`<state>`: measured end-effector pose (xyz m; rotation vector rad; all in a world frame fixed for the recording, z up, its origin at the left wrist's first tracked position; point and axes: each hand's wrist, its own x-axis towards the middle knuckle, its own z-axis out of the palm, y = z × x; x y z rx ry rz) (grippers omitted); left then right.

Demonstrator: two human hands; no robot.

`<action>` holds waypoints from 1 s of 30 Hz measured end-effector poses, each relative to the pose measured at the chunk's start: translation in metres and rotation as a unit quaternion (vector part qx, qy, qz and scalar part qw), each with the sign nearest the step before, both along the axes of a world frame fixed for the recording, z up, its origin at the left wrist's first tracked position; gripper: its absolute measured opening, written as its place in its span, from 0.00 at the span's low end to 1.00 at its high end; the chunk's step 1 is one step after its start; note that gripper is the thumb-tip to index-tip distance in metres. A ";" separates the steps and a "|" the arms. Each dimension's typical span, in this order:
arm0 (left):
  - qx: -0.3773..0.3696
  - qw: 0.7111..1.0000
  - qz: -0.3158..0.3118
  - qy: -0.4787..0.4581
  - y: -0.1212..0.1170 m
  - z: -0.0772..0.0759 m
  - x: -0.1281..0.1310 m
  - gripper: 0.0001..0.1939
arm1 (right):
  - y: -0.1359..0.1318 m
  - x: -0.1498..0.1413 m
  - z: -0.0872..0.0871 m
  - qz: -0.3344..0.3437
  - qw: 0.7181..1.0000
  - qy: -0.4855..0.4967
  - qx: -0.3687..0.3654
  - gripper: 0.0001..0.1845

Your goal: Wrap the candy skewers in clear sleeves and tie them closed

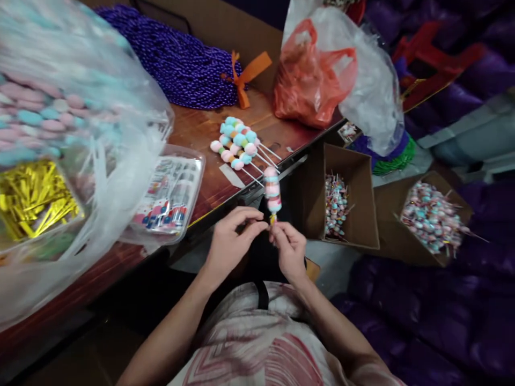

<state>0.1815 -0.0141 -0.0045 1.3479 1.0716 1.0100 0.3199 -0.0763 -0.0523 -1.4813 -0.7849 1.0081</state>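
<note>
**Pinched low, held up straight**

Holding the candy stick (pixel 272 187) upright, just past the near edge of the counter (pixel 193 126). Clamping the right hand's (pixel 290 246) grip low, by the shiny tie (pixel 273 219), likely to keep from squashing the soft puffs. Bringing the left hand's (pixel 231 241) grip nearly together beside the same spot; too small to tell if pinching anything.

On the counter, lying in a bunch, more candy sticks (pixel 237 142), with tails pointing toward the edge, likely for easy grabbing. Left along the counter, a clear box (pixel 197 185) of printed bits, then gold strips (pixel 36 198) and a big plastic bag (pixel 132 161), crowding that side. Off to the right of the counter, a cardboard box (pixel 362 209) with tall sides, easy to bump. Most room for moving: above the lap, between counter and box.
</note>
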 end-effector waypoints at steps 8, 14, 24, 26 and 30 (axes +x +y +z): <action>0.120 0.943 0.235 0.204 0.044 0.015 -0.125 0.08 | 0.032 0.123 -0.035 -0.249 0.956 0.157 -0.019 0.11; 0.091 0.924 0.180 0.326 0.074 -0.009 -0.166 0.12 | 0.052 0.071 -0.053 -0.160 0.972 0.165 -0.044 0.11; 0.054 0.924 0.165 0.342 0.089 -0.017 -0.142 0.03 | 0.068 -0.041 -0.022 0.116 0.993 -0.016 0.030 0.12; 0.044 0.932 0.188 0.306 0.089 -0.022 -0.139 0.06 | 0.067 -0.046 -0.013 0.139 0.988 -0.053 0.043 0.12; 0.065 0.936 0.251 0.239 0.086 -0.025 -0.134 0.09 | 0.066 -0.056 0.008 0.169 0.971 -0.138 0.100 0.10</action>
